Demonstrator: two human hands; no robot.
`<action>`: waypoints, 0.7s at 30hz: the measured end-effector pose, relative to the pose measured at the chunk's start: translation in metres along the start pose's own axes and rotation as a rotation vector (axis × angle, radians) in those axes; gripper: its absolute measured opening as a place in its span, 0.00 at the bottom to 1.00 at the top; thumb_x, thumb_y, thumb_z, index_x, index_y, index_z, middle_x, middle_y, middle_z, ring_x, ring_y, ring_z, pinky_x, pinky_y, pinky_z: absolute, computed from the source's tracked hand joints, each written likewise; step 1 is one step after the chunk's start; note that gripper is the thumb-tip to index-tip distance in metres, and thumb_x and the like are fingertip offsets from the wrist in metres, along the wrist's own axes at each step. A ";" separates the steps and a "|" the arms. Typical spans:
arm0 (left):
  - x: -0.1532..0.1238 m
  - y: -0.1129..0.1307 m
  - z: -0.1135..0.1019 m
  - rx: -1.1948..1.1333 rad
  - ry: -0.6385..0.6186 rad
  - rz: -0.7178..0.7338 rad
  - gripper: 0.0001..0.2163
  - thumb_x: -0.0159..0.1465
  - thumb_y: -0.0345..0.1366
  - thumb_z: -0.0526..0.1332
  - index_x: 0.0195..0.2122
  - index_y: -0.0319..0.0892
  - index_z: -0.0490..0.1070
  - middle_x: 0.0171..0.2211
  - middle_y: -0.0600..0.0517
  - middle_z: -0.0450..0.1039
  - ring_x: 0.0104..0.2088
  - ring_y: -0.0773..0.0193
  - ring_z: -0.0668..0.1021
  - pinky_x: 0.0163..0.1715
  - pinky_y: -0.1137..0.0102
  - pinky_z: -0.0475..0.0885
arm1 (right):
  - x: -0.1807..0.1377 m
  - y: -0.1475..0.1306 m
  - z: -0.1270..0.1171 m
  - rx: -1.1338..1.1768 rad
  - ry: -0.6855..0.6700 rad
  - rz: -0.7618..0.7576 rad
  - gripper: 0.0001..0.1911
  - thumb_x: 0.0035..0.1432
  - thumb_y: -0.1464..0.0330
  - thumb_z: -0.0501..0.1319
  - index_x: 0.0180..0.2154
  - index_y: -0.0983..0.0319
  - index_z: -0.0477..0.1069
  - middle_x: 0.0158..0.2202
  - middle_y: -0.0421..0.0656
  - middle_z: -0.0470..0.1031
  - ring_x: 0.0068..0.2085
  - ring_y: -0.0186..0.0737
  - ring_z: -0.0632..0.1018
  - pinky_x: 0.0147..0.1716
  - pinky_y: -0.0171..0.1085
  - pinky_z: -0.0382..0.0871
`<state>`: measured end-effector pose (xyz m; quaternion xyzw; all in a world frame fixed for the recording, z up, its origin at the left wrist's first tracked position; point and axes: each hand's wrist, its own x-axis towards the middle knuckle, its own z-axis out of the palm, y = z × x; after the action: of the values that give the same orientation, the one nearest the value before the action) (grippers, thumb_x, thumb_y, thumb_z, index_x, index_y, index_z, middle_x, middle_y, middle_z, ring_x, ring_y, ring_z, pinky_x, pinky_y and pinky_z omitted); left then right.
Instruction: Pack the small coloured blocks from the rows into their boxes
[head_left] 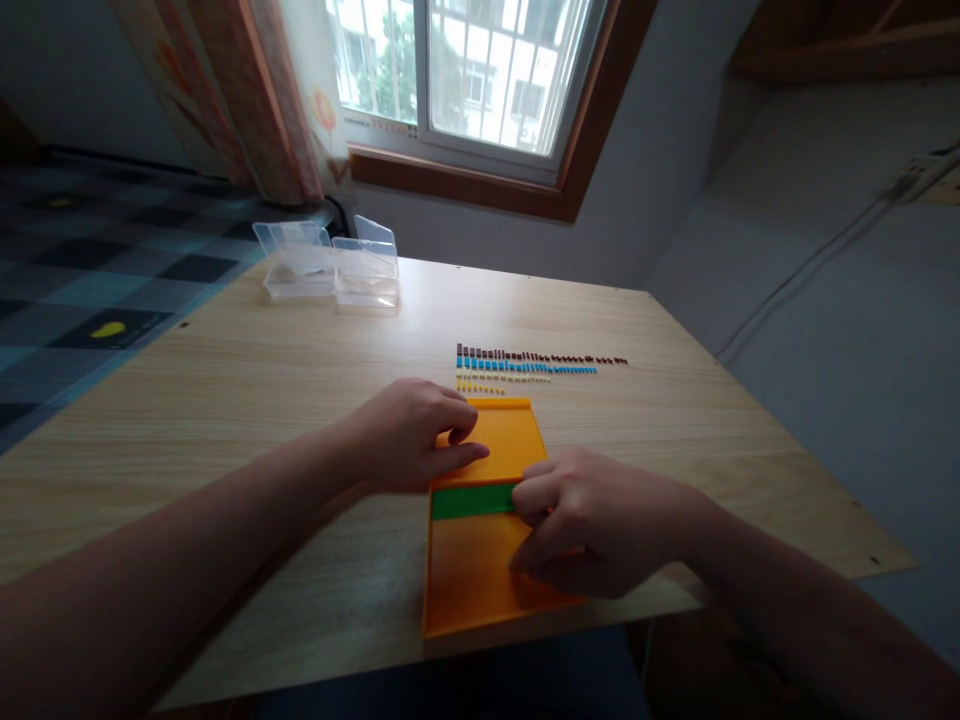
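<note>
Pale surface: rows of pieces laid out, none visible in the open box nearer me. My left hand is parted over its lid; right hand at green strip, grip unclear.

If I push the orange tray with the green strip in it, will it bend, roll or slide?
The orange tray will probably stay stiff, because its raised rim looks straight. It shouldn't roll, since it's boxy and lies low on the table. It might slide easily, as the wood there looks smooth.
</note>
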<state>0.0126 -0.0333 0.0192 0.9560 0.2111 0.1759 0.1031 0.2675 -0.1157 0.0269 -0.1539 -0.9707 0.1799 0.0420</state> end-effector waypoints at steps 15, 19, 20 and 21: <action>0.000 0.001 0.000 0.014 -0.032 -0.003 0.16 0.66 0.44 0.61 0.24 0.42 0.69 0.23 0.55 0.71 0.21 0.70 0.68 0.23 0.73 0.59 | -0.012 0.009 -0.015 0.008 -0.015 0.168 0.10 0.62 0.72 0.59 0.36 0.59 0.80 0.30 0.38 0.73 0.32 0.33 0.70 0.34 0.35 0.59; -0.001 0.004 0.000 0.029 -0.050 -0.020 0.13 0.65 0.46 0.62 0.30 0.43 0.74 0.27 0.54 0.75 0.23 0.68 0.72 0.24 0.72 0.61 | -0.012 0.009 -0.017 -0.032 -0.004 0.209 0.10 0.62 0.72 0.59 0.34 0.59 0.79 0.27 0.38 0.71 0.31 0.33 0.70 0.33 0.35 0.58; -0.001 0.005 0.000 0.026 -0.050 -0.020 0.12 0.65 0.47 0.63 0.32 0.44 0.76 0.29 0.54 0.77 0.24 0.67 0.73 0.25 0.72 0.62 | -0.011 0.008 -0.018 -0.047 0.001 0.221 0.11 0.62 0.72 0.58 0.33 0.59 0.79 0.27 0.38 0.71 0.31 0.33 0.69 0.32 0.35 0.58; -0.001 0.005 0.000 0.022 -0.052 -0.018 0.11 0.65 0.47 0.63 0.35 0.45 0.77 0.32 0.53 0.78 0.26 0.66 0.75 0.26 0.72 0.63 | -0.011 0.008 -0.018 -0.064 0.007 0.234 0.11 0.62 0.72 0.58 0.33 0.59 0.79 0.26 0.38 0.70 0.30 0.33 0.69 0.32 0.36 0.57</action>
<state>0.0141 -0.0385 0.0202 0.9593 0.2190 0.1476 0.1000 0.2826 -0.1058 0.0402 -0.2682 -0.9511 0.1518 0.0191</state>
